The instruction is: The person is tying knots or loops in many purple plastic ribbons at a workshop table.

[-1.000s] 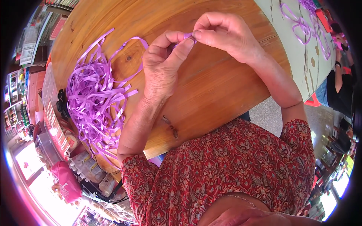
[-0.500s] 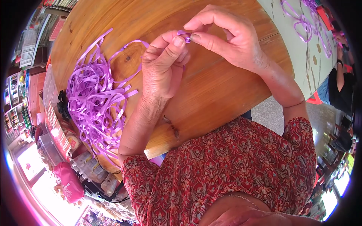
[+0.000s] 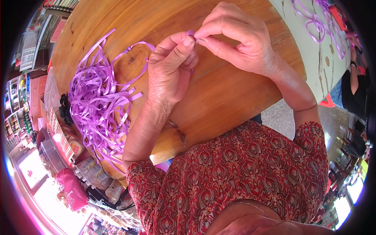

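My left hand [image 3: 171,64] is closed, pinching a purple ribbon [image 3: 190,33] between thumb and forefinger over the far middle of the wooden table. From this hand a strand of the ribbon runs left toward a large tangled heap of purple ribbon [image 3: 98,92]. My right hand [image 3: 239,37] meets it from the right, thumb and forefinger pressed together on the same small loop of ribbon. Fingertips of both hands nearly touch and cover most of the worked spot. A small knot shows on the strand near the heap.
The round-edged wooden table [image 3: 231,94] lies under both hands. A whitish table [image 3: 313,58] adjoins at right, with more purple ribbon [image 3: 315,27] on it and a person in dark clothes [image 3: 354,88] beyond. Clear plastic boxes and a pink bag [image 3: 71,189] crowd the left side.
My right thumb and forefinger, apart before, have closed together on the ribbon beside my left fingertips. The small loop there stands a little higher. My left hand has barely moved.
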Action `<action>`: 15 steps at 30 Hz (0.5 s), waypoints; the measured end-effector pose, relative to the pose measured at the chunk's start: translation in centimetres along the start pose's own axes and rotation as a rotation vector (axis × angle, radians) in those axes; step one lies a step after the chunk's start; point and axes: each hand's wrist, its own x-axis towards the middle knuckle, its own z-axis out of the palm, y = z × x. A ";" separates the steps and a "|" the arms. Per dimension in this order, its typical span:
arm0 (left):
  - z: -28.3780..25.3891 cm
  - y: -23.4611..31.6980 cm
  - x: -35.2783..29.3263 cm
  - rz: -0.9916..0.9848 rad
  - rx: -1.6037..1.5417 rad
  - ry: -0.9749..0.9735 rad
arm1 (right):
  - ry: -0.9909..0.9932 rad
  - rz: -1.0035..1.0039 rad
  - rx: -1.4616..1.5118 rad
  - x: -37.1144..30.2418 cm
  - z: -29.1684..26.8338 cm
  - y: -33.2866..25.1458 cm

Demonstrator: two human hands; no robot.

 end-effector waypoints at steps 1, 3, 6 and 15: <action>0.1 0.0 -0.1 0.000 0.000 0.003 | -0.067 -0.015 -0.099 0.2 -0.3 -0.3; 0.6 0.0 -0.1 0.001 0.020 0.092 | -0.021 0.029 -0.016 -0.4 0.6 0.3; 0.8 0.3 -0.2 0.035 0.139 0.070 | 0.030 0.162 0.207 -0.9 1.1 1.1; 0.8 0.6 -0.5 0.146 0.285 0.035 | -0.014 0.397 0.496 -1.0 1.0 1.3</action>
